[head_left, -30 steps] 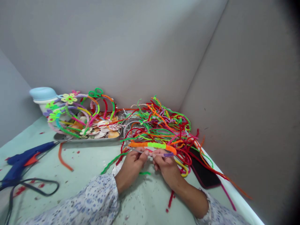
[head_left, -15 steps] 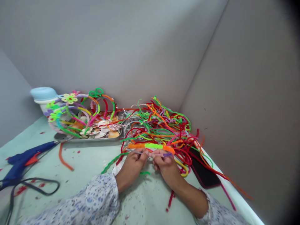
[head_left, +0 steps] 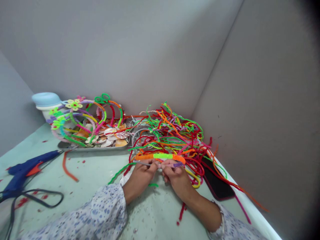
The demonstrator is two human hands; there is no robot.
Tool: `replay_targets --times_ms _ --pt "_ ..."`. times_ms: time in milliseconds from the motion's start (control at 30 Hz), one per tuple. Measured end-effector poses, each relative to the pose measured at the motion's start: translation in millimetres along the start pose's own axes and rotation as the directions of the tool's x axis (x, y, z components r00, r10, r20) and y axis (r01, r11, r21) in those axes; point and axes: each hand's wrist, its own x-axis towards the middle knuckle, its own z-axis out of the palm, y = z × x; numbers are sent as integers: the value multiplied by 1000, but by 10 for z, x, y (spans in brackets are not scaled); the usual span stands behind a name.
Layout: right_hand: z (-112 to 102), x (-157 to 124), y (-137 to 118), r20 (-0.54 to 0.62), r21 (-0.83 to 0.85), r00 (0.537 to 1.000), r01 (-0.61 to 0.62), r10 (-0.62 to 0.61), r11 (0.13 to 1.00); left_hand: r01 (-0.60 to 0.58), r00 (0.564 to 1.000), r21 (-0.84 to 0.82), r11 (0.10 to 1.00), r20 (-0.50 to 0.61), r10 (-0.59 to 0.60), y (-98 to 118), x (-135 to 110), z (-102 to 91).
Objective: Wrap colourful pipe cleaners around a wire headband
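Note:
Fingers of both hands are closed around a thin headband (head_left: 145, 163), bare and grey on the left, wrapped in pink and purple fuzzy pipe cleaner (head_left: 178, 165) on the right. My left hand (head_left: 140, 175) pinches it near the bare part. Close beside, my right hand (head_left: 177, 176) grips the pink part, its fingertips nearly meeting the left ones. Just beyond the fingers curves an orange and bright green fuzzy band (head_left: 163, 156); whether it joins the held piece is hidden. A short green pipe cleaner piece (head_left: 153, 185) shows below the hands.
Behind lies a tangled heap of pipe cleaners (head_left: 175, 130) beside bare metal hoops (head_left: 143, 136). A metal tray (head_left: 95, 149) bears shells and decorated headbands (head_left: 100, 110). A blue glue gun (head_left: 32, 163) with its cord sits left, a phone (head_left: 220, 183) right, a light-blue-lidded bottle (head_left: 46, 100) at back left.
Both hands, the orange and green band and the short green piece have shifted very slightly left. The grip looks the same.

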Motion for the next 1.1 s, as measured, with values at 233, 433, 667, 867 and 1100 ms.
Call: replay_targets --times_ms 233,433,667,867,1100 --pt "0 -10 -87 -11 -50 999 -50 50 997 -63 998 107 992 0 63 -199 28 7" --pt "0 -16 -82 3 -24 999 -33 33 999 -22 999 73 997 -25 24 -163 12 2" --pt "3 -3 -30 8 2 1000 -8 8 1000 -1 999 5 1000 -36 1 -38 -5 -4" --pt "-2 -6 -31 17 -2 1000 13 -13 1000 28 999 -36 999 -15 -28 -61 3 2" --pt "-2 3 -24 12 -2 1000 -9 9 1000 -2 1000 -7 1000 2 2 -105 36 12"
